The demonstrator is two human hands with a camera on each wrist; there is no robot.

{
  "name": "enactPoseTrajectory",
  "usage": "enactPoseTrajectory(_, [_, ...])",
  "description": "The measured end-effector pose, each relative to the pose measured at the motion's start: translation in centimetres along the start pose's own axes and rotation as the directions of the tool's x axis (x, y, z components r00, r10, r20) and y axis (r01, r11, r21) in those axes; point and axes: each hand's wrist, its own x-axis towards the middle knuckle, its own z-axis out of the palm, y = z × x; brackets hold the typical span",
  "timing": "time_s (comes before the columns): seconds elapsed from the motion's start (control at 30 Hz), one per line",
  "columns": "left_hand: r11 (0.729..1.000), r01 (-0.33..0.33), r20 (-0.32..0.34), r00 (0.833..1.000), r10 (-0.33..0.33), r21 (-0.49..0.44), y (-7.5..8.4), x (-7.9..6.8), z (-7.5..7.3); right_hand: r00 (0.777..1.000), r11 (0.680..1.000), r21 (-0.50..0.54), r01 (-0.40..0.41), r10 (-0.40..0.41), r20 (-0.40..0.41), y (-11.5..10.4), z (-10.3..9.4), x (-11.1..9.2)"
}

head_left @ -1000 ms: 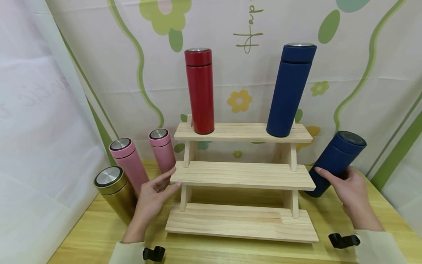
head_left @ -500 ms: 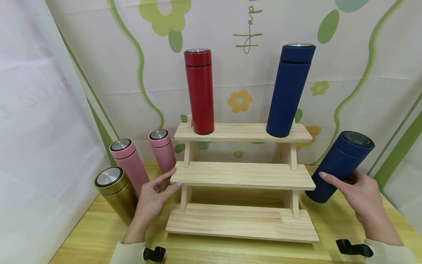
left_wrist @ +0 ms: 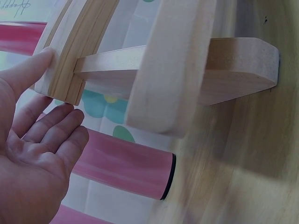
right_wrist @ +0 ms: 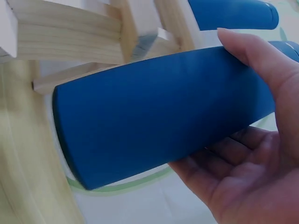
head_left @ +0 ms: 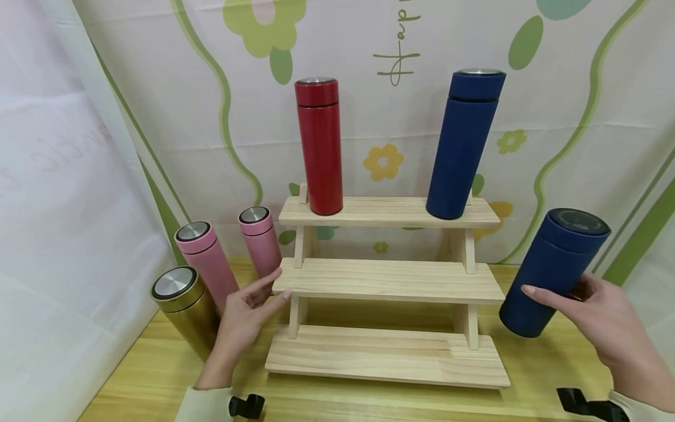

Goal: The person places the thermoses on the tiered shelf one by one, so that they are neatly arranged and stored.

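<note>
My right hand (head_left: 606, 316) grips a dark blue thermos flask (head_left: 551, 272), which leans with its lid up and right, just beyond the right end of the three-step wooden display stand (head_left: 387, 280). In the right wrist view, thumb and fingers wrap the flask (right_wrist: 154, 114) from opposite sides, its base away from the palm. At the stand's other end, my left hand (head_left: 242, 319) pinches the middle shelf's corner between thumb and forefinger. The remaining fingers of the left hand (left_wrist: 44, 135) are loosely bent below the shelf end in the left wrist view.
A red flask (head_left: 321, 152) and another blue flask (head_left: 464, 146) stand on the top shelf. Left of the stand are a gold flask (head_left: 190, 316) and two pink flasks (head_left: 211, 264), close to my left forearm. A printed cloth (head_left: 390, 117) hangs behind the table (head_left: 137, 363).
My right hand has drawn the blue flask rightward and toward me, away from the stand's right end. The left hand keeps its place on the middle shelf.
</note>
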Motion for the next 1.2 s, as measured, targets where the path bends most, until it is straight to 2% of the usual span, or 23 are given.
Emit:
enactPoseTrajectory(0.3, [1.000, -0.005, 0.004, 1.000, 0.005, -0.011, 0.0, 0.0, 0.0, 0.999, 1.000, 0.012, 0.013, -0.012, -0.032, -0.4, -0.5, -0.6])
enactPoseTrajectory(0.97, [1.000, 0.004, 0.003, 1.000, -0.004, 0.016, 0.2, -0.2, 0.0, 0.989, 0.988, 0.098, 0.120, -0.110, -0.099, -4.2, -1.9, -2.6])
enactPoseTrajectory(1.07, [1.000, 0.003, 0.004, 1.000, -0.003, 0.017, 0.2, -0.2, 0.0, 0.989, 0.988, 0.100, 0.116, -0.106, -0.099, -5.0, -2.1, -2.9])
enactPoseTrajectory(1.2, [1.000, 0.002, 0.003, 1.000, -0.002, 0.015, 0.2, -0.1, 0.0, 0.997, 0.993, 0.105, 0.054, -0.048, -0.059, -6.6, -2.1, -3.1])
